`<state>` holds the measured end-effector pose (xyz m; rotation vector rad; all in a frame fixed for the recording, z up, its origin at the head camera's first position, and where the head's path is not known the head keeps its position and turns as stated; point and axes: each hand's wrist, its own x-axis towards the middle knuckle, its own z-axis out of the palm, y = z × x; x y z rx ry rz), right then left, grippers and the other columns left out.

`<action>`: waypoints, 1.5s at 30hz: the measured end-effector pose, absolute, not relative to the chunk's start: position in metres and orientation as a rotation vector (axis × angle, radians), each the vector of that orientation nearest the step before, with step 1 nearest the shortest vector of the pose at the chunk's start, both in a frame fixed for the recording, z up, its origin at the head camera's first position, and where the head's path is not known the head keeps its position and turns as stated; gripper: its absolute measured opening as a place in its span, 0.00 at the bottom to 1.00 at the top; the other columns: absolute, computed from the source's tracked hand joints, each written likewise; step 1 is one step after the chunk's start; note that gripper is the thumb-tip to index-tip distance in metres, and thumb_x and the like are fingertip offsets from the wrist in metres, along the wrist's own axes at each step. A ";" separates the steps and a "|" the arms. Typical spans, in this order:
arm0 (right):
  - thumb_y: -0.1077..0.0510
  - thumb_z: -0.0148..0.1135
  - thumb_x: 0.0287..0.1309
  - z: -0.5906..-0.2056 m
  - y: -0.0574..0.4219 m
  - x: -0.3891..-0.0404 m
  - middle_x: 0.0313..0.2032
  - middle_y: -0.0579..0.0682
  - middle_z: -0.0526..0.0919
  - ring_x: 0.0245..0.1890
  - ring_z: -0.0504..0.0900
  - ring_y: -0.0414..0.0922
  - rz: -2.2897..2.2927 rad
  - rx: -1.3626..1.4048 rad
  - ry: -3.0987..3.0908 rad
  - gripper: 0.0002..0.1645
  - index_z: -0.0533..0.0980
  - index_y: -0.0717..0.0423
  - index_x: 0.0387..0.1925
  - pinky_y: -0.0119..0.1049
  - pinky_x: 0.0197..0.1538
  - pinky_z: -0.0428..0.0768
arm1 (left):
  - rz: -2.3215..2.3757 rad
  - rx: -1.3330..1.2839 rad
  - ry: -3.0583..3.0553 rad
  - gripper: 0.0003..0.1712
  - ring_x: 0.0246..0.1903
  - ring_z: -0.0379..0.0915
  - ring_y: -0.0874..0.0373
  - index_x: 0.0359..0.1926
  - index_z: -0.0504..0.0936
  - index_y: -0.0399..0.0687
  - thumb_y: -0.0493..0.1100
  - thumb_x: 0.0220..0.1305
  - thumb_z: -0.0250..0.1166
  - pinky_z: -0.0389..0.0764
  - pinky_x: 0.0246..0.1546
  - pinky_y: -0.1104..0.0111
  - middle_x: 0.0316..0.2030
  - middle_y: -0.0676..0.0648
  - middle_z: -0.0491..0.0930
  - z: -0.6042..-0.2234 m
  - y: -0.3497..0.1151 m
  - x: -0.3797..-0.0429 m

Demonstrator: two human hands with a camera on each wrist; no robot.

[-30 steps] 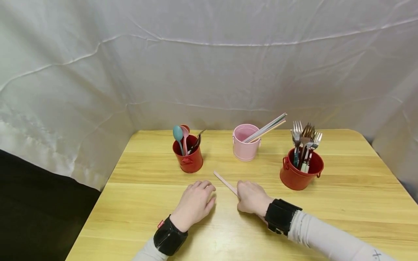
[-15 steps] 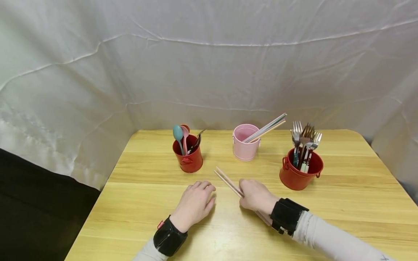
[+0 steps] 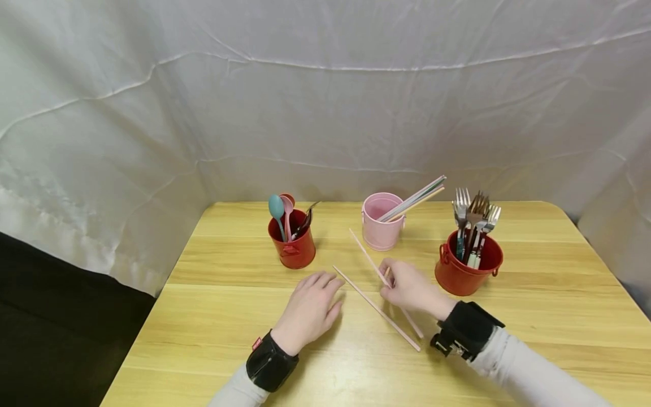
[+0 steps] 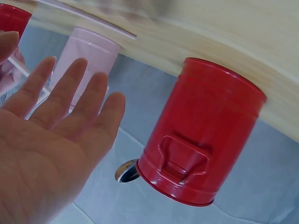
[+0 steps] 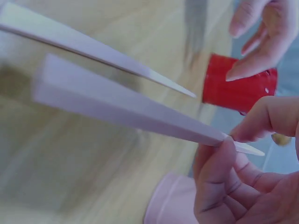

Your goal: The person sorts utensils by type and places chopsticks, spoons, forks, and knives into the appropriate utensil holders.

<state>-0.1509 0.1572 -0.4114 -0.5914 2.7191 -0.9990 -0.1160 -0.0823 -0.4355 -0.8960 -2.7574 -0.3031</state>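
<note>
My right hand point(image 3: 411, 289) pinches a pale pink chopstick point(image 3: 367, 256) between thumb and fingers, raised a little off the table. In the right wrist view this held chopstick point(image 5: 126, 107) slants across, its thick end toward the camera. A matching chopstick point(image 3: 376, 308) lies on the wooden table, diagonal between the two hands. Just left of its far end, my left hand point(image 3: 311, 311) is held palm down with fingers loosely extended and holds nothing. In the left wrist view the left hand's fingers point(image 4: 65, 98) are spread a little apart.
A red bucket point(image 3: 300, 254) of spoons stands behind my left hand. The pink bucket point(image 3: 380, 234) at the back centre holds several chopsticks point(image 3: 414, 199) leaning right. To the right, another red bucket point(image 3: 460, 278) holds forks point(image 3: 477, 215). A pale curtain point(image 3: 325, 113) hangs behind the table.
My right hand has lifted one chopstick away from the other and moved slightly right and farther from me. The second chopstick stays on the table. My left hand has shifted slightly forward and right.
</note>
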 end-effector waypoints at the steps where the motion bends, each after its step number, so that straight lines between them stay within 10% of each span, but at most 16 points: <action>1: 0.66 0.62 0.45 -0.409 0.159 -0.152 0.20 0.46 0.72 0.19 0.70 0.40 -1.017 -0.606 2.739 0.15 0.71 0.62 0.38 0.33 0.23 0.71 | -0.304 -0.900 -2.752 0.22 0.57 0.68 0.48 0.56 0.75 0.47 0.48 0.61 0.61 0.69 0.57 0.53 0.54 0.45 0.76 -0.435 -0.081 -0.117; 33: 0.74 0.54 0.55 -0.330 0.163 -0.200 0.36 0.65 0.77 0.31 0.78 0.41 -2.419 -0.327 2.812 0.12 0.70 0.71 0.43 0.23 0.36 0.78 | -0.345 -0.845 -2.768 0.23 0.57 0.68 0.49 0.58 0.75 0.48 0.48 0.63 0.59 0.70 0.56 0.53 0.56 0.45 0.75 -0.405 -0.035 -0.172; 45: 0.68 0.56 0.57 -0.352 0.165 -0.231 0.34 0.59 0.80 0.33 0.80 0.46 -2.218 -0.229 3.152 0.12 0.71 0.68 0.43 0.19 0.34 0.75 | -0.336 -0.842 -2.785 0.24 0.57 0.68 0.49 0.58 0.74 0.49 0.49 0.63 0.59 0.69 0.57 0.53 0.57 0.46 0.75 -0.408 -0.031 -0.173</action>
